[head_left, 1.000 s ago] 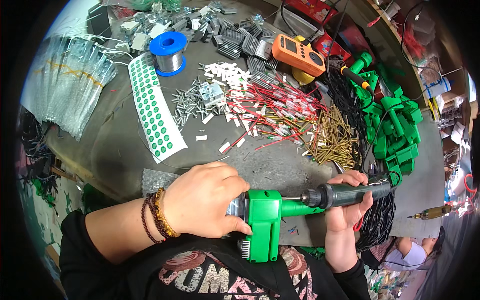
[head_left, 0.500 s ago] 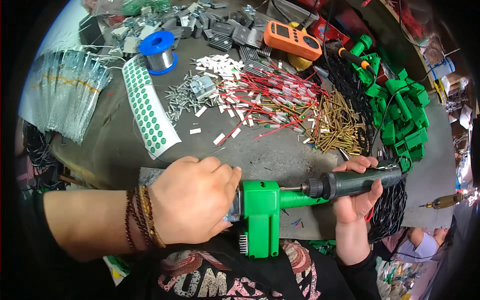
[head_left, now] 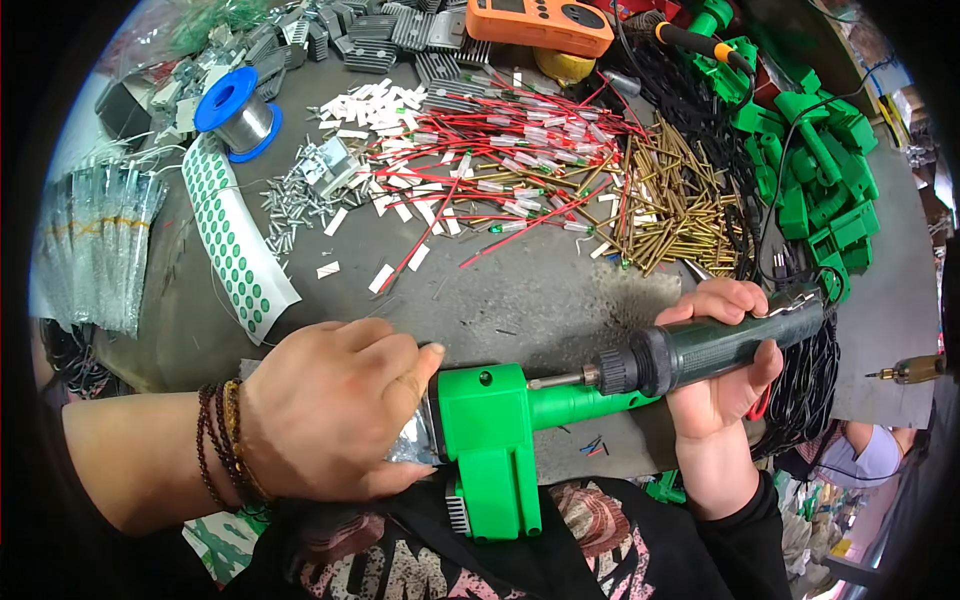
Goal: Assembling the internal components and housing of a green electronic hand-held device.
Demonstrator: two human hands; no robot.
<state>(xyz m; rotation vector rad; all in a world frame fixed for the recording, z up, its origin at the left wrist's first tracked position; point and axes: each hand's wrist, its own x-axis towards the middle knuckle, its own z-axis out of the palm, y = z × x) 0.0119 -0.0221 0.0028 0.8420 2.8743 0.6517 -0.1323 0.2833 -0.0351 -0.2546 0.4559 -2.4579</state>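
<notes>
My left hand is closed around the left end of a green plastic housing, where a shiny silvery part shows under the fingers. A row of white fins sticks out low on the housing's left side, and its green handle runs off to the right. In my right hand lies a dark electric screwdriver, fingers curled round its body. Its metal bit points left, with the tip at the housing's right side, just above the handle. Whether a screw sits at the tip is hidden.
Beyond my hands lie red-wired indicator lights, brass-coloured rods and small screws. A solder spool and a sticker sheet are at left. Green housings pile up at right, near an orange multimeter.
The view has shifted, so the table's things sit higher in the picture. Both hands keep their hold, and the screwdriver is tilted a little more, its rear end higher.
</notes>
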